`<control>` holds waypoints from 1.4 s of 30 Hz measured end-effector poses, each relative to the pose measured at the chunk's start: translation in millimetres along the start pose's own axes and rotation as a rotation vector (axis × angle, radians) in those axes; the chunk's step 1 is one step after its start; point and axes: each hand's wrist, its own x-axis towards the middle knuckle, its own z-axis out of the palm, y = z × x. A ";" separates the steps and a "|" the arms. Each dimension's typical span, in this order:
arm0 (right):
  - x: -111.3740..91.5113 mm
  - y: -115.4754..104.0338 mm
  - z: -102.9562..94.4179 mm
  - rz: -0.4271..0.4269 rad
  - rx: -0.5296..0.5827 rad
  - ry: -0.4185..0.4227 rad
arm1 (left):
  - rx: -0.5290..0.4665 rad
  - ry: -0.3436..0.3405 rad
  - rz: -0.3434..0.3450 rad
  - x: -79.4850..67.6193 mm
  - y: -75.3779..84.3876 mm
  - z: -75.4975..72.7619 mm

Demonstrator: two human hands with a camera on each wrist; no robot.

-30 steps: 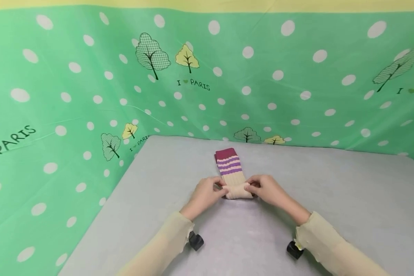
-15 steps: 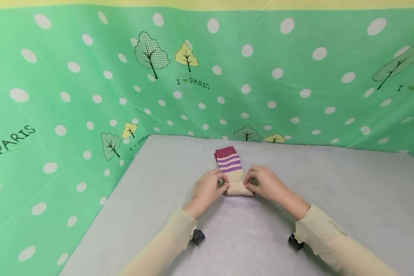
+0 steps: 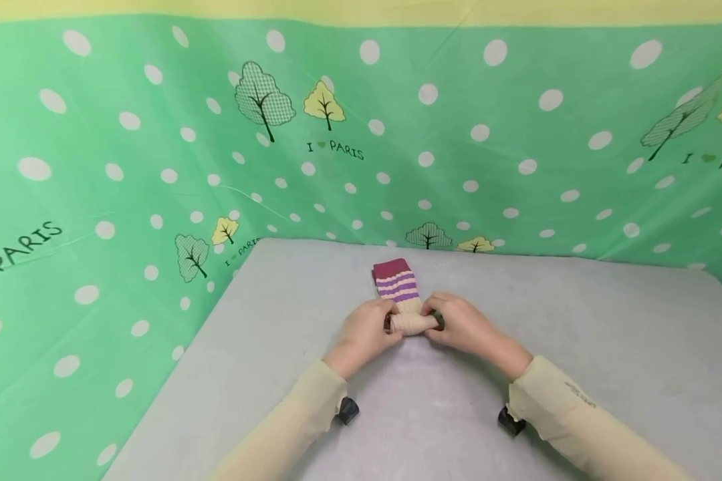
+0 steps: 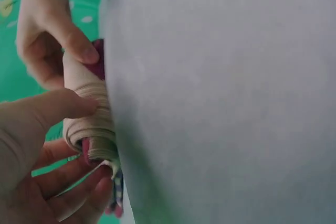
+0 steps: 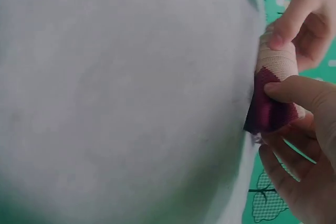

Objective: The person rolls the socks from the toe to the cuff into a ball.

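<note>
A cream sock [image 3: 397,287] with purple stripes and a maroon cuff lies on the table, its cuff pointing away from me. Its near part is wound into a thick roll [image 3: 413,325]. My left hand [image 3: 366,334] grips the roll's left end, thumb on the near side and fingers curled over the far side. At the other end, my right hand [image 3: 462,323] grips the roll the same way. Layered fabric shows in the roll's end in the left wrist view. A maroon patch [image 5: 270,98] lies under my right thumb in the right wrist view.
The grey table [image 3: 277,300] extends around the sock on all sides. Behind it and to the left hangs a green dotted cloth [image 3: 487,160] printed with trees. A small black device [image 3: 347,410] sits at each sleeve cuff.
The sock's near end has gone from a flatter fold to a thicker, rounder roll, and less cream fabric lies flat. Both hands have shifted slightly away from me and their fingers now wrap the roll's ends.
</note>
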 end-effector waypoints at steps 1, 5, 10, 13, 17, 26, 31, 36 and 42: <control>-0.4 -0.7 -0.2 0.011 0.022 -0.006 | -0.044 -0.010 -0.012 -0.2 -2.2 0.0; -1.6 -3.7 -1.6 0.076 0.110 -0.053 | -0.220 -0.060 -0.078 -3.1 -10.8 -2.2; 1.2 -6.8 -3.6 0.192 0.227 -0.122 | -0.342 -0.085 -0.143 -7.6 -16.8 -5.6; 6.4 -6.2 -4.5 0.256 0.323 -0.152 | -0.354 -0.063 -0.158 -7.2 -17.7 -6.0; 15.4 -2.2 -5.5 0.317 0.366 -0.154 | -0.343 -0.003 -0.172 -0.8 -16.6 -4.1; 16.9 -1.0 4.1 0.279 0.296 -0.032 | -0.189 0.066 -0.049 -2.9 -5.7 -7.6; 15.6 -4.4 6.7 0.100 0.155 0.038 | -0.117 0.015 0.013 -10.3 -13.0 -14.2; 10.0 -6.1 0.8 0.044 0.036 0.023 | -0.228 -0.032 0.045 -5.3 -20.2 -13.0; 13.0 -10.2 6.1 0.015 -0.072 -0.026 | -0.241 -0.062 -0.004 4.6 -23.0 -3.2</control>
